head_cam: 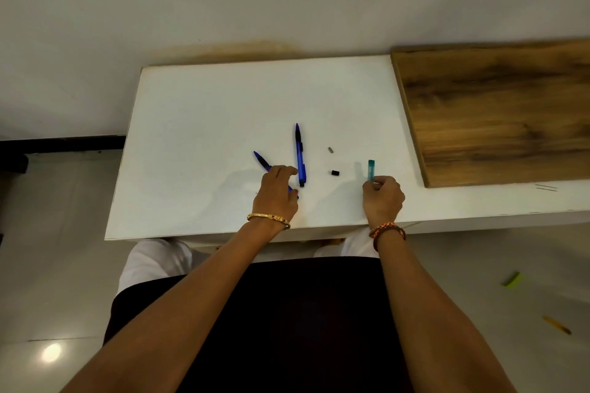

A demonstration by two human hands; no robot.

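Two blue mechanical pencils lie on the white table [207, 124]. One pencil [300, 156] lies nearly straight away from me. The other pencil [262, 160] lies slanted, and my left hand [277, 191] curls over its near end and grips it. My right hand [383, 198] pinches the near end of a small teal lead case [371, 169] that stands up from the table. A small black cap [335, 173] and a tiny grey piece [330, 150] lie between the hands.
A wooden board [498, 112] covers the table's right side. Two thin dark leads [546, 187] lie by its near edge. On the floor at right lie a green object [512, 280] and a yellow pencil [557, 325]. A white wall rises behind the table.
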